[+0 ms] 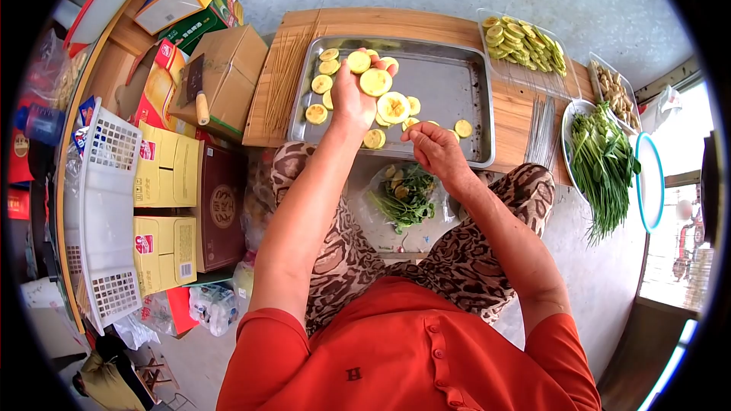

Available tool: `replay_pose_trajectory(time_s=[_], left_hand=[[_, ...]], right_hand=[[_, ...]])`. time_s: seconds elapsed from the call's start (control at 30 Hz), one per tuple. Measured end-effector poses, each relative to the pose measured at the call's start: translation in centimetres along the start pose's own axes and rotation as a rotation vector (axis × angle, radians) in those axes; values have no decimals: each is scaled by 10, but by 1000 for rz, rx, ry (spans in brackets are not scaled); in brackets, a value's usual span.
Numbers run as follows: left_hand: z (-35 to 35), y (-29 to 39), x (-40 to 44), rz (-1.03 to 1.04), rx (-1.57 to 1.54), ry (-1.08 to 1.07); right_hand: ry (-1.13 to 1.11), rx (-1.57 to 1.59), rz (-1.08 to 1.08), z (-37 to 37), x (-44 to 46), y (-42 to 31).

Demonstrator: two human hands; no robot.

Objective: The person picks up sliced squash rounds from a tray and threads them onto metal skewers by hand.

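My left hand [355, 101] is raised over a metal tray [449, 57], its fingers wrapped round several pale yellow-green zucchini slices [375, 82]. Toward my right hand, a larger slice [393, 108] with a seedy centre overlaps this group. Close by on the right, my right hand [435, 149] is closed in a pinch above the tray's near edge. What its fingertips hold is too small to make out; a slice lies right beside them. More loose zucchini slices [321, 84] are scattered in the tray, mostly at its left side.
Bamboo skewers [283, 80] lie left of the tray, metal skewers [541, 131] right of it. Beyond are a container of zucchini slices [525, 44], a tray of brownish pieces [611, 91] and leafy greens [601, 156]. A bag of trimmings [403, 194] sits between my knees; cardboard boxes [222, 80] stand left.
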State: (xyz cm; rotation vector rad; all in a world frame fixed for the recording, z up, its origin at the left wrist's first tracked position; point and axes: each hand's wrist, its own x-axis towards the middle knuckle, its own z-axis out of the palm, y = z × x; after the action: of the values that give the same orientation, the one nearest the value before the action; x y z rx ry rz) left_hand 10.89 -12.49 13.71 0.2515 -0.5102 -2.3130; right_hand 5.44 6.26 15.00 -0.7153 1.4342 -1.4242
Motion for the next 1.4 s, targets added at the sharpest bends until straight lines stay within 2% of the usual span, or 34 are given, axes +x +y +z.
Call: replay_pose_trajectory(time_s=[0.4,0.5,0.8,0.83,0.9,1.1,1.23,1.4], left_hand=[[2,-4,-3,15,33,34],[2,-7,-6,-2,44,-11],[5,8,4,42,-32,47],[3,12,6,65,-38,134],[-1,17,10,123,-3,266],[-12,19,11,12,134,244],[-18,18,8,-42,342,332],[-17,17,2,-18,346,348]], right_hand=[[20,-12,-21,1,4,5],[23,-12,-25,2,5,1],[0,-50,54,4,2,-10],[2,-93,60,5,1,-11],[0,-124,58,0,-1,-5],[57,-74,9,-12,-2,-2],[90,-51,-27,-18,1,4],[148,-17,-49,-23,1,1]])
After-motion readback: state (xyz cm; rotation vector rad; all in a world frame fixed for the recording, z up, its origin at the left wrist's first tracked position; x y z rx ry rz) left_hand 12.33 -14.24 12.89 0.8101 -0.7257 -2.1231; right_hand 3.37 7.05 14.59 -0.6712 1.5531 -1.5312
